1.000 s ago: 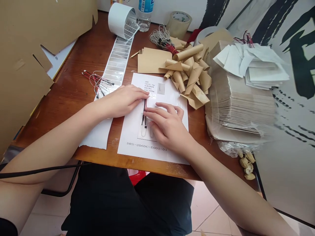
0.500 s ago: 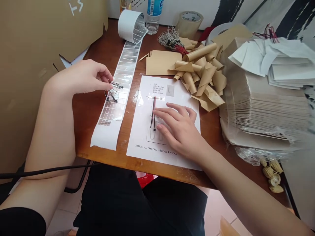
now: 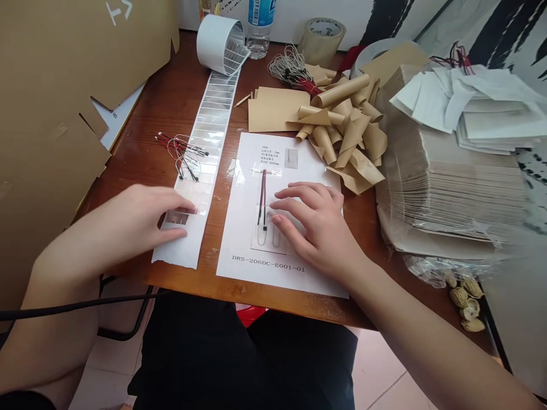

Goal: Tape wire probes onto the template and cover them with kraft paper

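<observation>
My left hand (image 3: pixel 141 219) is over the lower end of a strip of clear and silvery stickers (image 3: pixel 207 131), thumb and fingers apart. Whether its fingertips press on the strip I cannot tell. Just beyond them, a loose cluster of thin wires (image 3: pixel 182 155) with red, white and black parts lies across the strip's left edge. Spread over a printed sheet (image 3: pixel 239 239), my right hand (image 3: pixel 316 230) has its fingers apart and nothing in them. Beside its fingertips, a red and black wire pair (image 3: pixel 262 196) with dark ends lies on the sheet's printed outline.
The strip's roll (image 3: pixel 220 45) stands at the back near a water bottle (image 3: pixel 260 28). Brown paper pieces (image 3: pixel 342 122), a wire bundle (image 3: pixel 294 74) and a tape roll (image 3: pixel 321 42) lie behind the sheet. A wrapped card stack (image 3: pixel 448 193) stands right, a cardboard box (image 3: pixel 85 74) left.
My left hand has let go of the wire cluster, which now lies on the strip and table, and has moved down toward the strip's near end. My right hand stays about where it was.
</observation>
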The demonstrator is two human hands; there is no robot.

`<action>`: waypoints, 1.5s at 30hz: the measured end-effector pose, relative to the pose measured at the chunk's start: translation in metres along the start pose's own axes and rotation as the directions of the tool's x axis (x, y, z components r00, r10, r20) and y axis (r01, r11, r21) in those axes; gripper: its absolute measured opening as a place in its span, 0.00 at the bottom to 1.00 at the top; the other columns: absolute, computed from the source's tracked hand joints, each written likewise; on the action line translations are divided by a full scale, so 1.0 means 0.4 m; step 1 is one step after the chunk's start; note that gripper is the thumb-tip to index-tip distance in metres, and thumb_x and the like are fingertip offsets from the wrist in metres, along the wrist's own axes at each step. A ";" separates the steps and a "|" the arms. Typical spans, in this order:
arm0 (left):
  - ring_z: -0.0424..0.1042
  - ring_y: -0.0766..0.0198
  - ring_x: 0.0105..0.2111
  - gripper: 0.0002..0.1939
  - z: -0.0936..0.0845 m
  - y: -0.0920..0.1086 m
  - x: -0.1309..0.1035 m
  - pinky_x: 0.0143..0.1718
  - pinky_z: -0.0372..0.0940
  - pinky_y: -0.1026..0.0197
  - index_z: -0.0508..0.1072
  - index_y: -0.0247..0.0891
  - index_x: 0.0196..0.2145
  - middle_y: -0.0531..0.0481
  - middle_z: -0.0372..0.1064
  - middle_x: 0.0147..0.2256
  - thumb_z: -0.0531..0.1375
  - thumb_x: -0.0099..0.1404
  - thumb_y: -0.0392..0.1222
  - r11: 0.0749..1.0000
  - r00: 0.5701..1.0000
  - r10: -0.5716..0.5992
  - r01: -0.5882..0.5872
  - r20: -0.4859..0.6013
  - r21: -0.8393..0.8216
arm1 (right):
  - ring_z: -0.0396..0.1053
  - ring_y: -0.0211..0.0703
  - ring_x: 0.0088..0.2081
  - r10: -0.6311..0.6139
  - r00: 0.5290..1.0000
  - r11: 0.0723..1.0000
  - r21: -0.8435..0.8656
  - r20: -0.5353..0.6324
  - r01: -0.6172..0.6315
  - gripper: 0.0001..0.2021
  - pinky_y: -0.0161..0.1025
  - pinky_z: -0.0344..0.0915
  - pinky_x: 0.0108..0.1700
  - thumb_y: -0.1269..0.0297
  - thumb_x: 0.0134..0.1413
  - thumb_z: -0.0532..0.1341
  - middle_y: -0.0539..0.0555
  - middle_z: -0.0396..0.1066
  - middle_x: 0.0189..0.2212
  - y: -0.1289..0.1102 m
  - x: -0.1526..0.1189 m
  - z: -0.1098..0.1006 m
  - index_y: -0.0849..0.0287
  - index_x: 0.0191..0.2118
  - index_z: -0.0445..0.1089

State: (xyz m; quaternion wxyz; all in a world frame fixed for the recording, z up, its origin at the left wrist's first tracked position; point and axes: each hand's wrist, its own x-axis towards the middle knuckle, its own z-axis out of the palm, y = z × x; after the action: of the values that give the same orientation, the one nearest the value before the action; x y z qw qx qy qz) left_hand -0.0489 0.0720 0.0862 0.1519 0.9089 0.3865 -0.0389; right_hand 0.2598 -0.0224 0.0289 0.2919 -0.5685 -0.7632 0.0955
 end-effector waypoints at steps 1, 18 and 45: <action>0.79 0.52 0.47 0.22 0.019 -0.003 -0.022 0.48 0.73 0.51 0.77 0.49 0.55 0.52 0.79 0.52 0.62 0.67 0.57 1.000 0.999 0.019 -0.019 -0.031 -0.003 | 0.70 0.56 0.57 0.004 1.000 1.000 0.001 -0.002 -0.004 0.11 0.58 0.52 0.60 0.59 0.71 0.56 0.57 0.78 0.49 -0.001 0.000 0.001 0.52 0.43 0.76; 0.81 0.54 0.44 0.11 0.090 -0.003 -0.055 0.49 0.76 0.49 0.83 0.46 0.40 0.51 0.82 0.47 0.59 0.72 0.45 0.998 0.941 0.069 -0.069 -0.330 0.011 | 0.71 0.55 0.51 0.020 1.000 1.000 -0.005 -0.022 -0.020 0.10 0.55 0.56 0.55 0.60 0.69 0.58 0.57 0.78 0.44 -0.006 0.004 0.000 0.52 0.39 0.76; 0.78 0.53 0.46 0.17 0.036 0.000 -0.020 0.50 0.72 0.51 0.82 0.50 0.37 0.52 0.78 0.47 0.55 0.72 0.56 0.992 0.988 -0.062 0.046 -0.143 -0.116 | 0.71 0.54 0.50 -0.009 0.999 0.999 -0.048 -0.052 0.007 0.10 0.52 0.58 0.51 0.61 0.70 0.57 0.57 0.78 0.44 0.001 -0.001 -0.022 0.53 0.38 0.75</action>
State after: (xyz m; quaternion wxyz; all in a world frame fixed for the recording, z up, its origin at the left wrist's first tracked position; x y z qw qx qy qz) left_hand -0.0538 0.0621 0.0739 0.1730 0.8885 0.4226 0.0457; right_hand 0.2651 -0.0244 0.0358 0.2983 -0.5745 -0.7597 0.0612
